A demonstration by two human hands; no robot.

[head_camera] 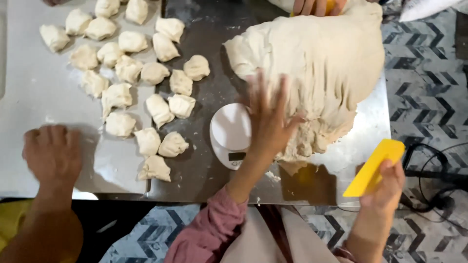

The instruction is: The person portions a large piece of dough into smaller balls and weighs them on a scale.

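At the lower left of the frame I see a co-worker's fist (52, 152) resting knuckles-down on the pale board (29, 87), the forearm coming up from the bottom edge. Right of it, across the upper left, lie the dough pieces (146, 73), a loose scatter of small lumps, some on the board and some on the darker metal surface (204, 175); several touch each other.

Near the centre sits a white round scale (230, 134), just beside the lowest lumps and partly hidden by my left hand (267, 119). That grip is open, fingers spread and blurred, the palm over the lower left edge of the dough mass (317, 63). I cannot tell whether the fingers press into it. A pink sleeve covers that forearm.

The mass fills the upper centre and right of the frame, torn and ragged at its lower edge, lying on the surface next to the scale. At its top edge another person's fingers (314, 7) rest on it.

At the lower right my right hand (387, 187) is closed on a yellow scraper (373, 168), held off the surface's corner, over the patterned floor (429, 83).
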